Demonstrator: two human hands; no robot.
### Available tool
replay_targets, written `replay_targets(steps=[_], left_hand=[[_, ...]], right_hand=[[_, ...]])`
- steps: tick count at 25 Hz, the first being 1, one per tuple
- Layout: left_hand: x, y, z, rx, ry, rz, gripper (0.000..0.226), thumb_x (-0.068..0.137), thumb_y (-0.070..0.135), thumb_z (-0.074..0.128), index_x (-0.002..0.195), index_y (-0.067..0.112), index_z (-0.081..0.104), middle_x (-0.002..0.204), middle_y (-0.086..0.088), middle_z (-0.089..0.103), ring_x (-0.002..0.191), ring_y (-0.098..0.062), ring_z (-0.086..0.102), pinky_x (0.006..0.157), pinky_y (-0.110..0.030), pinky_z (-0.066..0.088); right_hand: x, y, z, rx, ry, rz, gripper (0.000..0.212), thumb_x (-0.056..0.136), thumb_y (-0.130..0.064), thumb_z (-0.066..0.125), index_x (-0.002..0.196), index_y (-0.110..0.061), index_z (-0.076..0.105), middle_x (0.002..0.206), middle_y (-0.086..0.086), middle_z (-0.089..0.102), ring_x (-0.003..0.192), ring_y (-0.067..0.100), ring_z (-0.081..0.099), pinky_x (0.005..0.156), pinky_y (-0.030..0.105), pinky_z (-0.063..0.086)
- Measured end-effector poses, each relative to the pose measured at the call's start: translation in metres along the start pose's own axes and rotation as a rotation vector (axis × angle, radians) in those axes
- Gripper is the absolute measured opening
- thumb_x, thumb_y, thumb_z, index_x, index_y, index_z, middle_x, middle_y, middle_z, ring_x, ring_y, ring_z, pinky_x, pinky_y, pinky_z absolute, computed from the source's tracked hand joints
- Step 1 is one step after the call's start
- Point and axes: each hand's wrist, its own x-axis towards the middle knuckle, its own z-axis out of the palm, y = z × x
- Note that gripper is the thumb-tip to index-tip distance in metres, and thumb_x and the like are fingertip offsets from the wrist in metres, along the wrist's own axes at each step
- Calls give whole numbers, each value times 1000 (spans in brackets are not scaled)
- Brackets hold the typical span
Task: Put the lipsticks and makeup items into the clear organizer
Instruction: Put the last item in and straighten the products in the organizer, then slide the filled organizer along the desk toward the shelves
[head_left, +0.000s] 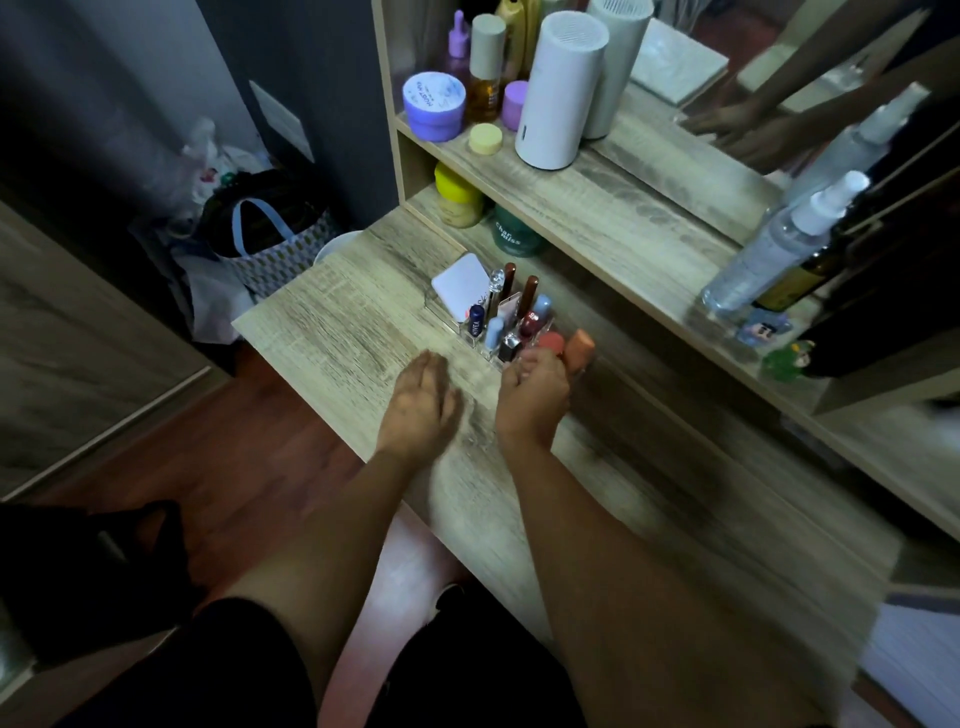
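The clear organizer stands on the wooden vanity top. It holds a white compact, a blue Nivea stick, brown-capped tubes, a dark red lipstick and several other sticks. My right hand is at the organizer's near end, its fingers curled around an orange tube that stands upright beside a red-capped tube. My left hand rests flat on the table to the left of the organizer, fingers apart and holding nothing.
The shelf above carries a white cylinder, purple jars, an amber bottle and a spray bottle. A yellow-lidded jar and a green jar sit under it. A mirror is at the right, a tote bag on the floor at the left.
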Motion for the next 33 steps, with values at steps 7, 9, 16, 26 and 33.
replay_targets(steps=[7, 9, 16, 26, 33], left_hand=[[60, 5, -27, -130, 27, -129, 39, 94, 12, 43, 129, -6, 42, 130, -31, 52, 120, -39, 49, 100, -38, 39], [74, 0, -30, -107, -4, -144, 33, 92, 9, 44, 121, -6, 48, 121, -31, 57, 113, -40, 53, 92, -38, 41], [104, 2, -35, -177, -54, -166, 43, 84, 3, 47, 127, 4, 47, 124, -24, 60, 111, -37, 57, 92, -37, 45], [109, 6, -43, -270, -134, -252, 52, 76, 1, 56, 126, 15, 52, 122, -17, 64, 112, -34, 58, 99, -42, 48], [85, 23, -32, -242, -145, -248, 55, 77, -1, 50, 130, 17, 49, 124, -19, 62, 115, -35, 56, 102, -43, 46]], right_hand=[[-6, 30, 1, -240, 17, 190, 93, 74, -38, 76, 143, -2, 24, 148, 17, 33, 134, 30, 36, 109, 39, 33], [1, 38, 4, -238, -61, 208, 102, 77, -37, 74, 147, 1, 10, 154, 20, 22, 141, 31, 26, 116, 36, 24], [10, 41, 12, -132, -64, 219, 88, 81, -22, 72, 146, -1, 17, 149, 18, 36, 134, 33, 41, 106, 38, 38], [10, 51, -5, -61, -47, 149, 74, 82, -13, 70, 144, -7, 30, 139, 15, 53, 122, 30, 56, 99, 32, 44], [-5, 70, -36, -44, -45, 120, 87, 81, -14, 72, 149, -17, 18, 132, 16, 59, 116, 29, 60, 98, 32, 45]])
